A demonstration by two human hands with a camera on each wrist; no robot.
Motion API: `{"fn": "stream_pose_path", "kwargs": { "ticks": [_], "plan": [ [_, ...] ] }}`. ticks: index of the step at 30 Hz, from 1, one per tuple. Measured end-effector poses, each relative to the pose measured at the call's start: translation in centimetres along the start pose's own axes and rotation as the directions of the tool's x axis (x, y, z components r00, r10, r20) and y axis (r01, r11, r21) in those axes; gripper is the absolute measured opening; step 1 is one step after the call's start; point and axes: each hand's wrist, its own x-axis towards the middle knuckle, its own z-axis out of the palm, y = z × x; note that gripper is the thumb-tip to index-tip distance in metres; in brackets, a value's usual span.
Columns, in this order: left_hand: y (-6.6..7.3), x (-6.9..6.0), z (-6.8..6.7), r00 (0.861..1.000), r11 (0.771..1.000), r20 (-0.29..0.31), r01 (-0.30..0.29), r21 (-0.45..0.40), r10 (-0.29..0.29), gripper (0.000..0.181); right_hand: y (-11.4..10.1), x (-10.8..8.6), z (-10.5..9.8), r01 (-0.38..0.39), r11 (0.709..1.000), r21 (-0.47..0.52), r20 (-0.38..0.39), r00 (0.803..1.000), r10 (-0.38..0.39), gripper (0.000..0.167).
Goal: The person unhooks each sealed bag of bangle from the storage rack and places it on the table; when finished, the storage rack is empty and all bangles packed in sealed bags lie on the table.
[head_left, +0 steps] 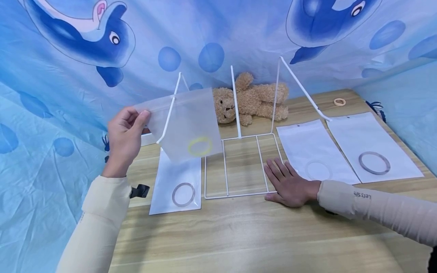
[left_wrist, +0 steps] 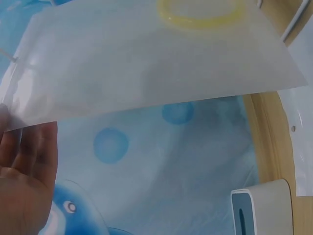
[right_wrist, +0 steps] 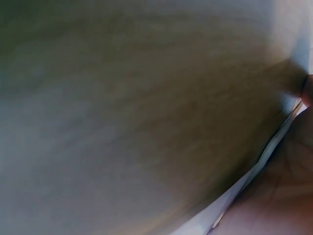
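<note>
My left hand [head_left: 127, 138] pinches the edge of a frosted translucent bag [head_left: 186, 117] between thumb and fingers. A yellow ring [head_left: 200, 146] shows through the bag, also visible in the left wrist view as a yellow band [left_wrist: 203, 22]. The bag is raised at the left arm of a white wire rack [head_left: 225, 167], whose bent rod crosses in front of it. With fingers spread, my right hand [head_left: 290, 184] lies flat over the right front corner of the rack's base. The right wrist view is blurred and shows only part of that hand [right_wrist: 279, 196].
White bags lie on the wooden table [head_left: 239, 235]: one at left with a clear ring [head_left: 183, 194], two at right with rings [head_left: 374, 163]. A teddy bear [head_left: 252, 100] lies behind the rack. At back right is a small wooden ring [head_left: 339, 101]. Dolphin-printed cloth [head_left: 143, 38] surrounds the table.
</note>
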Motion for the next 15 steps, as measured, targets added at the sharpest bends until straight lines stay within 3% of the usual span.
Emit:
{"fn": "stream_pose_path", "kwargs": {
  "ticks": [10, 15],
  "plan": [
    [1.6, -2.7, -0.8, 0.999, 0.984, -0.052, -0.013, -0.18, 0.004, 0.01, -0.3, -0.1, -0.8, 0.032, 0.997, 0.075, -0.004, 0.999, -0.032, 0.089],
    [2.2, -3.4, -1.1, 0.999, 0.983, -0.049, -0.013, -0.182, 0.004, 0.009, 0.0, 0.0, -0.7, -0.003, 1.0, 0.0, 0.057, 0.998, 0.003, 0.091]
  ]
}}
